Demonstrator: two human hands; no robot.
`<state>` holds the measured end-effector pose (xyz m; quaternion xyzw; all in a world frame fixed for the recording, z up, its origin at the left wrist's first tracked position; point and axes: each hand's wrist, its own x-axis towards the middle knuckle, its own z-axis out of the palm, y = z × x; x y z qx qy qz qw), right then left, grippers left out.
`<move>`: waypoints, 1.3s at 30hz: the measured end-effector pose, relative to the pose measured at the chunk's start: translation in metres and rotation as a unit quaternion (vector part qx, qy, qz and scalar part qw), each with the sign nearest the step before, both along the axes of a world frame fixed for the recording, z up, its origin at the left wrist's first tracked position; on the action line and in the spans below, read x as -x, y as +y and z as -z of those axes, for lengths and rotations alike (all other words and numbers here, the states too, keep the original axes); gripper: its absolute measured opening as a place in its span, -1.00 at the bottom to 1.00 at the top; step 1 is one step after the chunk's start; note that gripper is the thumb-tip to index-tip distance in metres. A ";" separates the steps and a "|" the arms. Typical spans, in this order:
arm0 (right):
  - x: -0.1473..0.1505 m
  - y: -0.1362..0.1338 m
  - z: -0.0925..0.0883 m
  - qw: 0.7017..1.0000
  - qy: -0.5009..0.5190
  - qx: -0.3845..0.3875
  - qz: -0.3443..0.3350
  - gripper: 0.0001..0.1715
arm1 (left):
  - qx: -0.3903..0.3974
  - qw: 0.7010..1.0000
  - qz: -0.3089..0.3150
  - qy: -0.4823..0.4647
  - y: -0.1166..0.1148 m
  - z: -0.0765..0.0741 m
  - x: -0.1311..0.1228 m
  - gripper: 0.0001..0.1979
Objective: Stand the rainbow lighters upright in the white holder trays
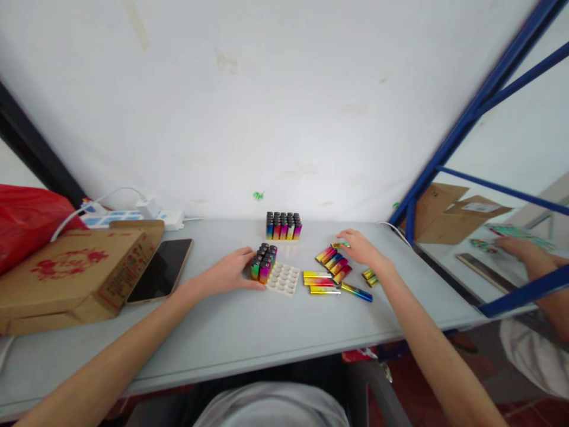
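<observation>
My left hand (pixel 231 271) is curved round the left end of a white plastic tray (pixel 284 279) with round holes, its thumb at the near side and its fingers at the far side. Several shiny rainbow-coloured lighters (pixel 264 263) with black tops stand upright in that end of the tray; the holes on the right show bare. My right hand (pixel 358 246) is over the loose lighters, its fingers closed on a yellowish lighter (pixel 340 245). Beneath and left of it, several more lighters (pixel 334 265) lie on their sides in a loose pile.
A full block of upright lighters (pixel 283 226) stands near the wall. On the left are a phone (pixel 162 270), a cardboard box (pixel 75 273), a power strip (pixel 173 219) and a red bag (pixel 35 222). A blue metal frame (pixel 427 172) rises at right; another person's hand (pixel 518 244) is beyond it.
</observation>
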<state>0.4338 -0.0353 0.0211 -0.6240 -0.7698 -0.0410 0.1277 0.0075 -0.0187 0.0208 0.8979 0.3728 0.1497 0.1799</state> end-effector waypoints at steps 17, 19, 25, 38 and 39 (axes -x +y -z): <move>0.099 0.004 -0.054 0.733 0.675 -0.031 -0.080 -0.56 | -0.009 1.000 -0.016 -0.005 -0.005 -0.002 -0.001 -0.29; 0.125 0.007 -0.057 0.691 0.715 -0.022 -0.101 -0.59 | -0.015 1.000 -0.016 -0.008 -0.004 0.000 0.000 -0.29; 0.170 -0.003 -0.025 0.628 0.768 0.069 -0.107 -0.44 | -0.025 1.000 -0.007 -0.002 -0.003 0.005 0.001 -0.33; 0.190 -0.024 -0.010 0.695 0.699 0.167 -0.030 -0.29 | -0.021 1.000 0.002 0.008 -0.003 0.005 0.001 -0.29; 0.191 -0.024 -0.008 0.709 0.688 0.155 -0.016 -0.26 | -0.019 1.000 0.001 0.009 -0.003 0.005 0.001 -0.29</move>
